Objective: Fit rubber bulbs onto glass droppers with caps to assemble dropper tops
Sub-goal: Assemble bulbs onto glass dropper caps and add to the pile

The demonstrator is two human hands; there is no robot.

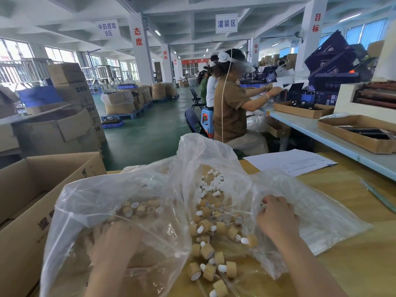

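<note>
My left hand (111,243) is inside a clear plastic bag (102,196) of tan wooden caps (141,210), seen blurred through the film; whether it holds a cap I cannot tell. My right hand (276,215) rests at the mouth of another clear bag (321,202), its fingers curled around something small and dark. Between my hands lies a heap of assembled dropper tops (209,251), tan caps with white rubber bulbs and glass tubes. Loose white bulbs (211,185) lie behind them inside a third bag.
An open cardboard box (32,189) stands at my left. Paper sheets (289,160) and a thin greenish strip (377,195) lie on the wooden table at the right. A seated person (231,103) works at the long bench ahead. Cartons are stacked on the green floor.
</note>
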